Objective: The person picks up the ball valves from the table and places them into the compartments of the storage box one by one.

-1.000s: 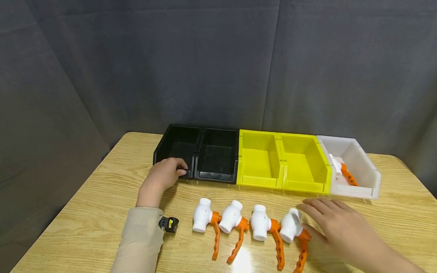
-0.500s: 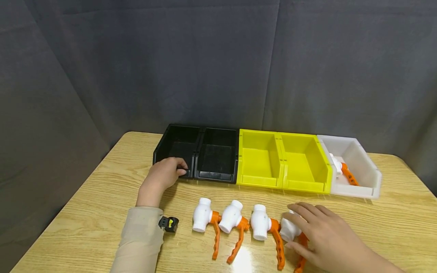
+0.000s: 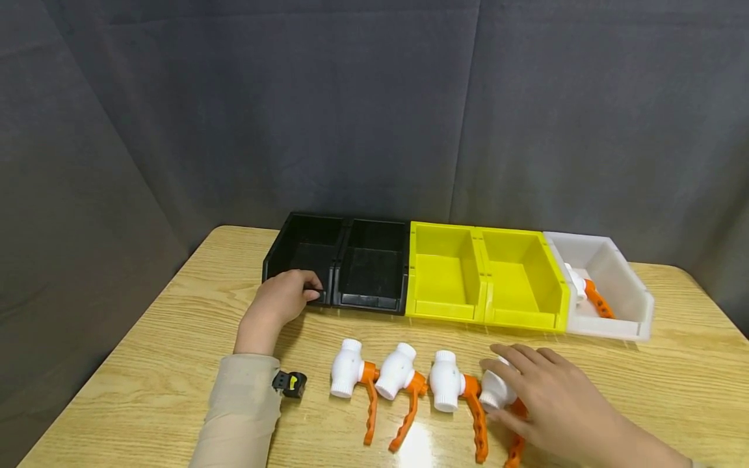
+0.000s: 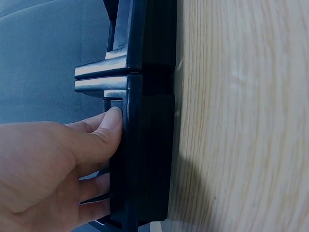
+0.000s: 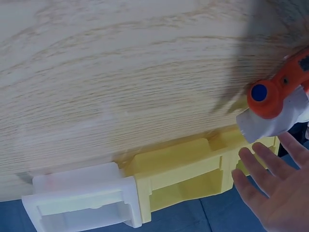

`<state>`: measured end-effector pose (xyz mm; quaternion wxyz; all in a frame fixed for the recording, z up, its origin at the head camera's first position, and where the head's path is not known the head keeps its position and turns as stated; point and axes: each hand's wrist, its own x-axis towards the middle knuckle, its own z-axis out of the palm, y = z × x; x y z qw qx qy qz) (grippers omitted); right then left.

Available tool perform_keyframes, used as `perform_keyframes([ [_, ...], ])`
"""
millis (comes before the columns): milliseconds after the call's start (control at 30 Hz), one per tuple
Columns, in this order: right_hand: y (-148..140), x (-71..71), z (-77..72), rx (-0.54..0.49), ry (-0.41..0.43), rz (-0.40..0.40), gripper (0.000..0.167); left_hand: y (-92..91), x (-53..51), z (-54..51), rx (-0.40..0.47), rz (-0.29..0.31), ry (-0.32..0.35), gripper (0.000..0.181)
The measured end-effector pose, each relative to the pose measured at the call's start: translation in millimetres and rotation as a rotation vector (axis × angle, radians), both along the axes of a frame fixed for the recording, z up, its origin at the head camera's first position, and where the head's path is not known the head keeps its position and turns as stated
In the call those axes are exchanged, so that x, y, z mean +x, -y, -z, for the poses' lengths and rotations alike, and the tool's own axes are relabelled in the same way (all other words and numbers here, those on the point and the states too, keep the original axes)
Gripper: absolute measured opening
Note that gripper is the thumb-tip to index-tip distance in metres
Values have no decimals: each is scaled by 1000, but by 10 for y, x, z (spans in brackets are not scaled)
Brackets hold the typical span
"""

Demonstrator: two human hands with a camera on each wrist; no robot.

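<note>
Narrow counter (image 3: 374,330) strip free behind valve row (image 3: 446,382), up to yellow bins (image 3: 447,312). Obstructions: left forearm (image 3: 236,409) left of row, right hand (image 3: 558,403) over its right end.

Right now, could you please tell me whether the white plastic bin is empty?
Not empty: the head view shows a white, orange-handled valve inside the bin.

A dark grey curtain (image 3: 351,110) hangs behind the wood-grain table (image 3: 158,377).

From the head I look forward and down past the left hand (image 3: 279,300) and right hand (image 3: 558,398) to the bins (image 3: 447,313). My left-wrist view, close and sideways, shares the black bin (image 4: 147,159) that hand holds; my right-wrist view, inverted, shares the white bin (image 5: 77,182) beyond its hand.
</note>
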<state>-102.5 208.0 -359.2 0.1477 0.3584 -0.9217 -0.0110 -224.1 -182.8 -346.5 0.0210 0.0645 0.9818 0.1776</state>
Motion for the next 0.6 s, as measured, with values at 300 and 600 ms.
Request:
perform_keyframes([
  [300, -25, -19, 12, 33, 66, -17, 63, -9, -3, 1, -9, 1, 0, 16],
  [600, 5, -66, 54, 32, 62, -56, 61, -12, 2, -1, -17, 6, 0, 16],
])
